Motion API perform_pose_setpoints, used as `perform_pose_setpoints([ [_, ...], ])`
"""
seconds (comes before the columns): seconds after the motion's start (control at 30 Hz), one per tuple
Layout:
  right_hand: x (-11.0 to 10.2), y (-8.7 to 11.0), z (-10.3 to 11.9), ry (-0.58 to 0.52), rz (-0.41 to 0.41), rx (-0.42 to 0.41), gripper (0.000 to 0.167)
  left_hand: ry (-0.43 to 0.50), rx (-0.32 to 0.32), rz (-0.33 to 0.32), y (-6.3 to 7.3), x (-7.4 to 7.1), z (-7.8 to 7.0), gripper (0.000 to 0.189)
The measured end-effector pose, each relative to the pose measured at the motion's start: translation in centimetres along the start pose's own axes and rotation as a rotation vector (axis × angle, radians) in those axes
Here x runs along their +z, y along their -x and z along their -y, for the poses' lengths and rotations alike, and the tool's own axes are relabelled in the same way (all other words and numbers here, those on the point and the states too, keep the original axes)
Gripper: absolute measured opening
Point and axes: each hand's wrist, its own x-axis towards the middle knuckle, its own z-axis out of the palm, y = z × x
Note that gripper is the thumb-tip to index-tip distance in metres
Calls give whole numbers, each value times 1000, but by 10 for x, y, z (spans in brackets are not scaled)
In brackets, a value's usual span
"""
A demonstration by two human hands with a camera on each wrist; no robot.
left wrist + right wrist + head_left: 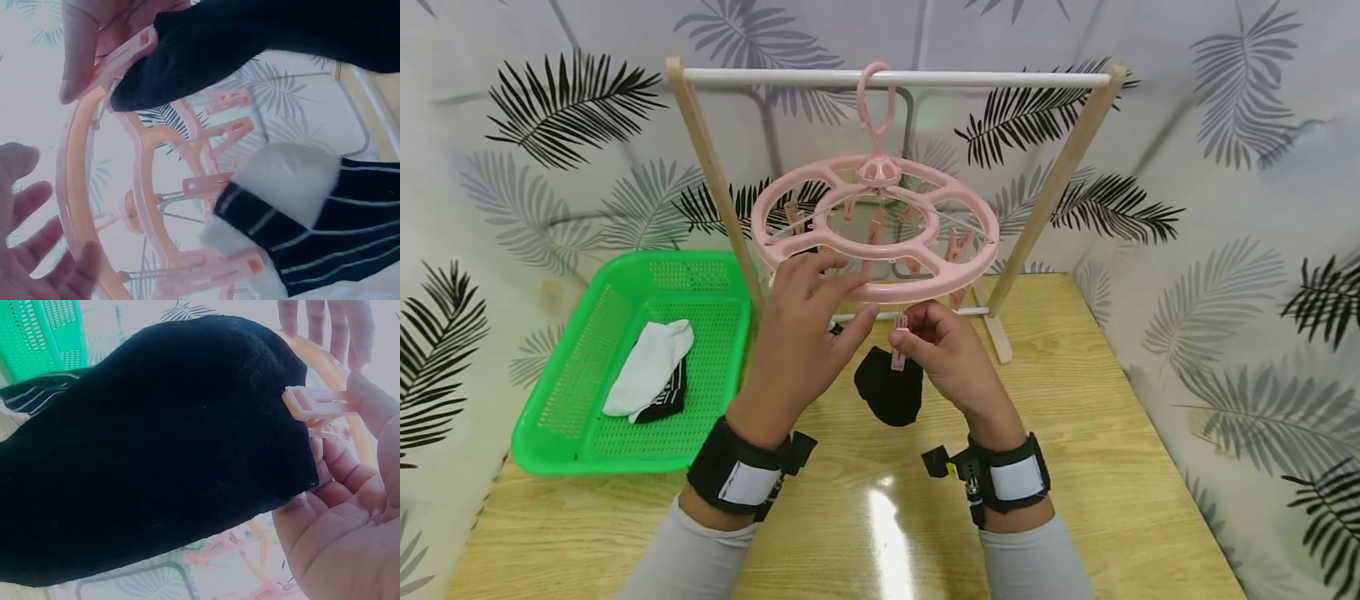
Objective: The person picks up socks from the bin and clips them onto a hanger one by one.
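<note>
Thumb and fingers of your right hand (955, 354) pinch a small pale-pink plastic clothespin (898, 358) below the near rim of the hanger. Its jaws straddle the edge of a plain black knitted sock (891, 396), which hangs down from there over the table; you cannot tell how firmly the clip bites. Your left hand (797, 333) is beside the left near rim, its fingers spread apart and holding nothing; whether they touch the rim is unclear.

Above your hands is the pink plastic double-ring drying hanger (990, 229), with more pink clothespins dangling from it. Under its left side hangs a black sock with thin white stripes and a white end (350, 212). The hanger's pink hook (872, 92) goes over a white bar (775, 77) between two pale wooden posts (1060, 183).

To your left, a green perforated plastic basket (625, 465) holds a white sock (651, 367) lying partly over black-and-white striped fabric (672, 398). Everything stands on a light wood-grain table (1075, 467), with a leaf-printed pale backdrop (1262, 333) behind.
</note>
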Motion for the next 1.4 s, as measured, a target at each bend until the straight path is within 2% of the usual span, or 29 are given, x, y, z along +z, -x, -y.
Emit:
perform_pose_setpoints([
  [0.1,2,0,-2,1,-9,11,12,-28,-39,87,-3,1,-2,33],
  [0.2,3,0,-4,-1,-13,11,12,-63,-62,117,-3,2,-3,31],
  [0.57,6,-3,-2,42,-26,25,15,-102,-74,98,-5,3,0,25],
  [1.07,5,-5,-4,31,-3,22,22,-98,-24,114,-9,-4,12,22],
  [1.3,-3,5,-4,91,-49,78,23,-72,1,115,-8,-5,20,28],
  [1.4,-9,11,-4,121,-78,73,24,-58,14,120,-9,-5,23,29],
])
